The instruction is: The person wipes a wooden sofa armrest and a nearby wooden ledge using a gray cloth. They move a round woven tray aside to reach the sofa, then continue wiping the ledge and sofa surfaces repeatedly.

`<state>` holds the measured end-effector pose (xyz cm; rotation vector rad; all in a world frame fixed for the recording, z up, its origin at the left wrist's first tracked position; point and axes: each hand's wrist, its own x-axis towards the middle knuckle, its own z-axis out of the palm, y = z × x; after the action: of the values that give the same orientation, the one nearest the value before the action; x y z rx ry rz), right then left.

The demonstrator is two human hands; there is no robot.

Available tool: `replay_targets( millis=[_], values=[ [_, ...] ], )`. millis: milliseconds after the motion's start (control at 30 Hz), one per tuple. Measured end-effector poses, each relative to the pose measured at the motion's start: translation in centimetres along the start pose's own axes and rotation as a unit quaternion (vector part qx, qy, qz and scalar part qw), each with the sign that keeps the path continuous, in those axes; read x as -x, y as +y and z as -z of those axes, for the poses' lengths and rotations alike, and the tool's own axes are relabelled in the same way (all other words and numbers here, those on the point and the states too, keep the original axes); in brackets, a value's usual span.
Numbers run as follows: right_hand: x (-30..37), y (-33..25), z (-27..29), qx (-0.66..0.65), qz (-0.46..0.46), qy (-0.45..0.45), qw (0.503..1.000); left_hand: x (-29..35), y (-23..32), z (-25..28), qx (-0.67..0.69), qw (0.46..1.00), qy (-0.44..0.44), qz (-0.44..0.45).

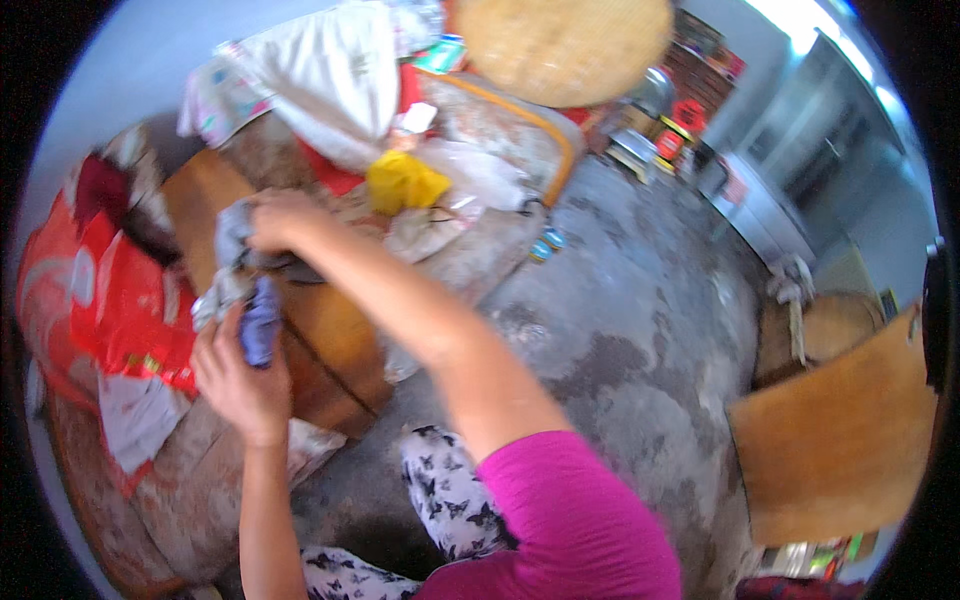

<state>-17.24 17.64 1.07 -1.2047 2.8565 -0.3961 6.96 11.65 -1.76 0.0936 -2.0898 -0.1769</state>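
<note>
My left hand (240,385) is closed around the lower end of a small purple cloth (260,325), with light grey cloth (222,292) bunched against its fingertips. Farther off, my right hand (285,222) grips a grey cloth (234,232) that hangs at its fingers. The pieces look like small soft garments, but motion blur hides their exact kind. Both hands are above a brown wooden surface (335,345) with a dark seam across it. Some of the cloth between the hands is hidden by my fingers.
Red plastic bags (130,310) lie at the left on a patterned couch (190,500). Beyond my right arm are a yellow bag (405,183), clear plastic and a white cloth (325,80). A round woven tray (560,45) stands at the back. A wooden board (835,440) is at the right.
</note>
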Motion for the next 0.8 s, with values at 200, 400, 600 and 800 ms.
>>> replay_targets(
  millis=[200,400,600,800],
  values=[
    [4.8,0.0,-5.1,-0.006,0.051,0.136,0.989,1.1,0.0,-0.7,-0.026,1.000,-0.009,0.007],
    [18.3,-1.8,-5.1,-0.069,0.042,0.306,0.949,1.4,0.5,-1.6,-0.014,1.000,0.009,-0.012],
    [21.8,-2.3,-10.5,-0.104,0.032,0.439,0.892,1.5,0.1,-1.4,-0.015,1.000,-0.024,-0.010],
    [26.8,3.9,-22.8,-0.007,0.108,0.370,0.923,1.6,0.5,-2.0,-0.013,1.000,-0.018,-0.009]
  ],
)
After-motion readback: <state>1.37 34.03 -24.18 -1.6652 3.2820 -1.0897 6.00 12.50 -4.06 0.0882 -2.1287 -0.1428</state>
